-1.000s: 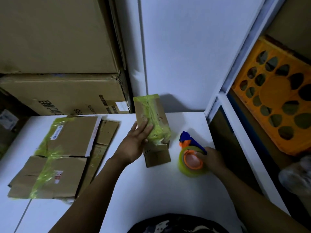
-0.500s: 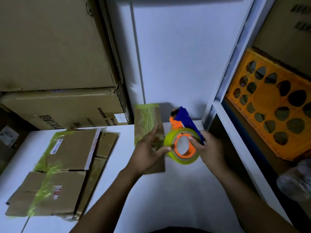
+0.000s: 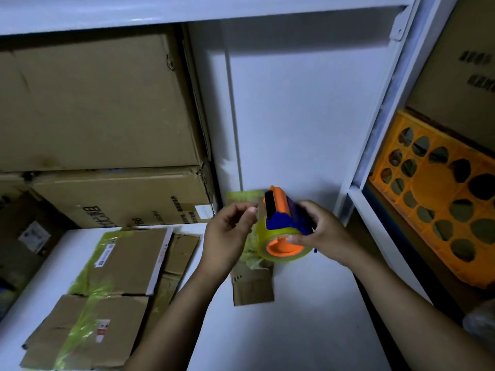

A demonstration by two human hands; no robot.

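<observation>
Head view, right hand [image 3: 318, 234] gripping tape dispenser [image 3: 284, 231], taped box [image 3: 253, 285] beneath

The tape dispenser [image 3: 281, 220] is orange and blue, its tape [image 3: 262, 238] seemingly yellow

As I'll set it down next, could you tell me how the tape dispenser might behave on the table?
The tape dispenser is round, so on its rim it may roll on the smooth table. The right hand holds it aloft, so it seems light.

Most of small box [image 3: 253, 285] hidden behind tape dispenser [image 3: 282, 223], orange crate [image 3: 428, 188] cut off at right edge
</observation>
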